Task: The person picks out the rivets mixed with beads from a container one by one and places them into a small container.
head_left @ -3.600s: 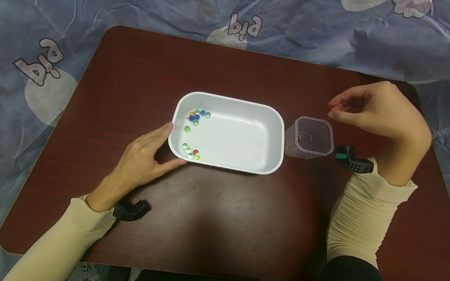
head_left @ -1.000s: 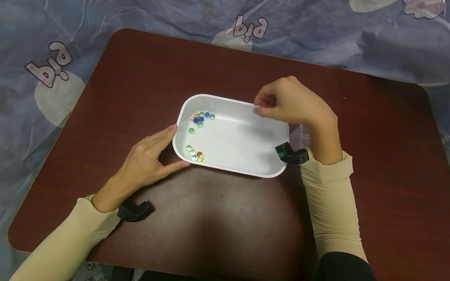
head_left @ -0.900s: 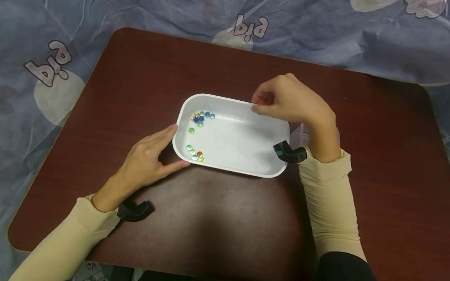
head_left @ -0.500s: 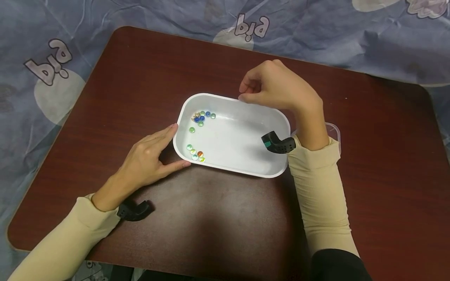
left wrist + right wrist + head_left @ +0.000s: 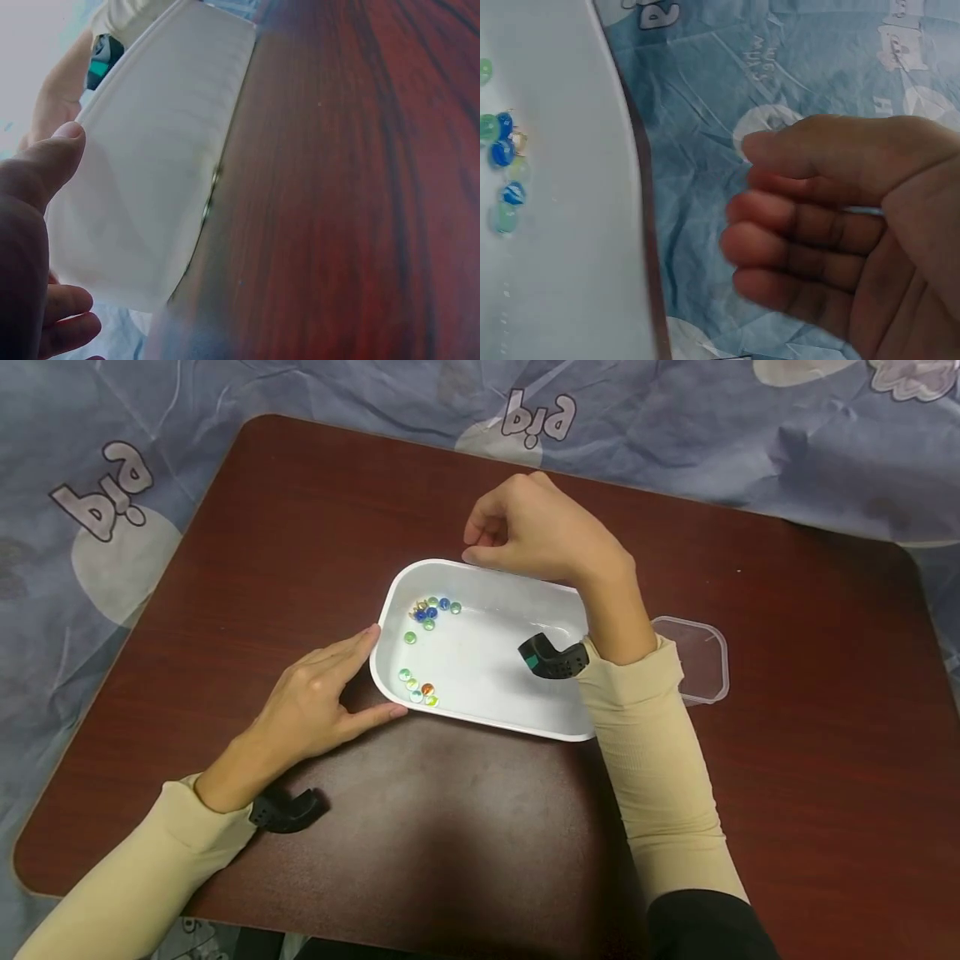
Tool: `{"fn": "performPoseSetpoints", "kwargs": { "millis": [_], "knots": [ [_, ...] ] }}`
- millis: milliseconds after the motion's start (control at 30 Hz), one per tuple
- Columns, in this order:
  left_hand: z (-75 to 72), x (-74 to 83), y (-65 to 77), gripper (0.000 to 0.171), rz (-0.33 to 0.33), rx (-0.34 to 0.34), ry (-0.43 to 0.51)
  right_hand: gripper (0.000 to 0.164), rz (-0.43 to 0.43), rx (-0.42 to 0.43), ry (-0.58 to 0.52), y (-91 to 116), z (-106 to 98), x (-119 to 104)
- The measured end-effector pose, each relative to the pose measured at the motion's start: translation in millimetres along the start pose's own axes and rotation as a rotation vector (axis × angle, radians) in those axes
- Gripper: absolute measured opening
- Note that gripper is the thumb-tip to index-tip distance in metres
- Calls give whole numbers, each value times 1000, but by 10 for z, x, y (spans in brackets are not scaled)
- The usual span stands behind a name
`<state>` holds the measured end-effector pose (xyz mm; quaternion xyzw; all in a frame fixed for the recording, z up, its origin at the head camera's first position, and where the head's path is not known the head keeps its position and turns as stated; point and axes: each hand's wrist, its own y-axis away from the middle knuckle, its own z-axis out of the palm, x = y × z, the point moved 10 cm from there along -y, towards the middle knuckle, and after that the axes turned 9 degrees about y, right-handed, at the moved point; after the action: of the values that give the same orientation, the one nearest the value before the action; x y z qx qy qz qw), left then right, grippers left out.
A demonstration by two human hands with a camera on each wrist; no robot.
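A white tray lies on the table, with glass marbles grouped at its left end. Among the upper blue and green marbles sits a small gold-coloured piece. My left hand touches the tray's left end, its fingers straight on the end wall and the thumb on the near rim; the left wrist view shows the thumb against the outer wall. Above the tray's far rim hovers my right hand. Its fingers are loosely curled, and the right wrist view shows nothing between them.
To the tray's right stands a clear plastic container, partly hidden by the right sleeve. The brown table has a blue patterned cloth beyond its far edge. A black wrist camera hangs over the tray.
My right hand has come from near the clear container, moving left across the tray to its far rim. The container shows more again now. My left hand stays at the tray's left end.
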<state>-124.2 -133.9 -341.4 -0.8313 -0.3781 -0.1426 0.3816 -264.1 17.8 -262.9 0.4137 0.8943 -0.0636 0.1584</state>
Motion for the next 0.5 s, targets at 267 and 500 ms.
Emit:
{"fn": "performPoseSetpoints", "kwargs": {
  "millis": [267,500],
  "knots": [
    [1,9,-4,91,2,-1,1,9,-93,-24,-74,-124,250,-118],
    [-12,11,4,91,9,7,-2,12,-149,-112,-82,-195,491,-213]
  ]
}}
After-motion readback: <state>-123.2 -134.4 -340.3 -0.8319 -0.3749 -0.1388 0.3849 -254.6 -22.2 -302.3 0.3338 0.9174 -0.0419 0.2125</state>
